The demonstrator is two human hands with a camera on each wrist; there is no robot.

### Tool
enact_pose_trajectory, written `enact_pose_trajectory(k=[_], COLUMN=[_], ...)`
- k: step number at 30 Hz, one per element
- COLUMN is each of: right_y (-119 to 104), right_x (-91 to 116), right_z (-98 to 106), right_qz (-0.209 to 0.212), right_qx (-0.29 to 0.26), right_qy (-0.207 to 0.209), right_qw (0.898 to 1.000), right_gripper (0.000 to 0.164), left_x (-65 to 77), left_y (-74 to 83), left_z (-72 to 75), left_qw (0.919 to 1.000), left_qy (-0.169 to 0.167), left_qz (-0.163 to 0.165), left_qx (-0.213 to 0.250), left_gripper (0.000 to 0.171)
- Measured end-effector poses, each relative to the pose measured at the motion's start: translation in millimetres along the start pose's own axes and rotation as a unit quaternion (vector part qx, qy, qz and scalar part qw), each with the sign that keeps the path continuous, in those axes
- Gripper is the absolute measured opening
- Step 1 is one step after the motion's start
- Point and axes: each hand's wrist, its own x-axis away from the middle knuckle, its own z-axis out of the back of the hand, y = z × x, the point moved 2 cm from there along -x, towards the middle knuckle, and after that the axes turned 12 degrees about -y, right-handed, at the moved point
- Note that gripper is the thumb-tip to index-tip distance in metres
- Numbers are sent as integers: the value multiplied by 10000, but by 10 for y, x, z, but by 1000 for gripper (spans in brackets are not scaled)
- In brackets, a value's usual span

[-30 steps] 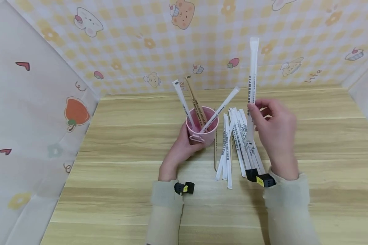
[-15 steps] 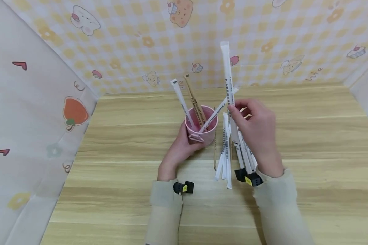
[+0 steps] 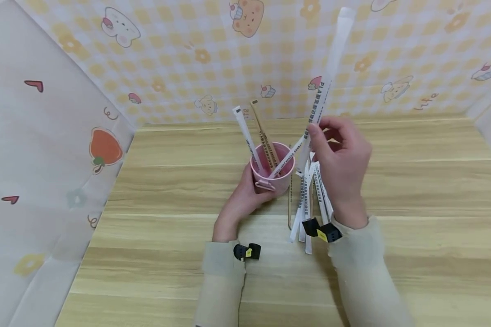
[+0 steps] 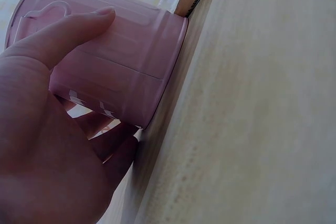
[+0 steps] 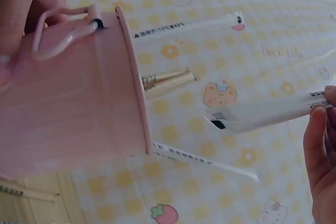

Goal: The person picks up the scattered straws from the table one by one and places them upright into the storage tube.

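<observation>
My left hand (image 3: 245, 195) curls round a small pink bucket (image 3: 284, 184) standing on the table; in the left wrist view the thumb (image 4: 89, 22) lies along its side. Two white-wrapped straws (image 3: 245, 131) and brown-wrapped ones (image 3: 263, 134) lean inside the bucket. A white paper-wrapped straw (image 3: 331, 63) is pinched between thumb and fingers of my right hand (image 3: 343, 159). It tilts, its top to the right, and its lower end is beside the bucket's rim. The right wrist view shows that lower end (image 5: 226, 116) apart from the bucket's mouth.
On the table right of the bucket lies a loose pile of white-wrapped straws (image 3: 307, 213), partly hidden by my right hand. A brown-wrapped straw (image 3: 289, 204) lies close by the bucket. A yellow checked cloth (image 3: 167, 59) covers the back wall.
My right hand has moved left and slightly up with the straw, from above the pile to near the bucket. The straw now tilts to the right. The left hand keeps its hold.
</observation>
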Motion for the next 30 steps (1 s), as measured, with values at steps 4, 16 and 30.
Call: enact_pose_trajectory(k=[4,16,30], right_y=[-30,376,479], right_x=[-13,85,132], right_z=[-126,-483,-629], right_qz=[50,106,-298], right_qx=[-169,694,2031], right_qy=[-194,-1174,-2294], right_qw=[9997,9906,9515], right_gripper=[19,22,24], left_x=[20,90,71], left_y=[71,311,290], left_z=[2,35,37], left_qw=[10000,9998,9997], left_qy=[-43,-152,-135], left_qz=[42,139,168], left_qx=[16,83,73], left_gripper=[98,96,98])
